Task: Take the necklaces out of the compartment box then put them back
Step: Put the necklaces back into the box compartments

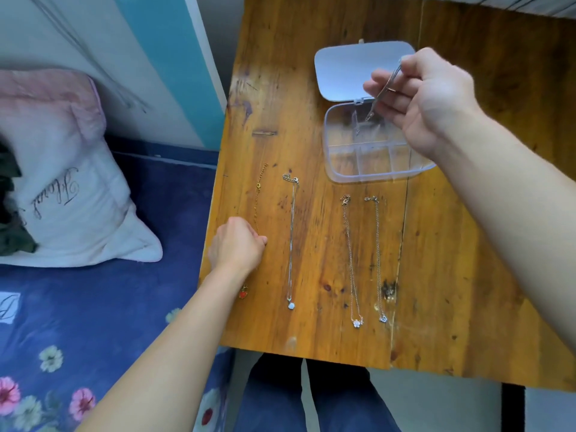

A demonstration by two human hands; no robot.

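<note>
Head cam: right grip [427, 98] pinches a thin silver chain necklace [382, 90], which dangles from it into the clear plastic compartment box [330, 151] right underneath, lid open. Left grip [238, 244] is curled tight on a gold chain necklace with a red pendant [258, 198] lying on the wooden table [436, 275]. Three more silver pendant necklaces [292, 238] lie straight on the table, between the two grips.

I am working in a bedroom: a bed [174, 194] with a flowered blue sheet [93, 322] and a white pillow [78, 198] is standing just beside my wooden bench [318, 244].
</note>
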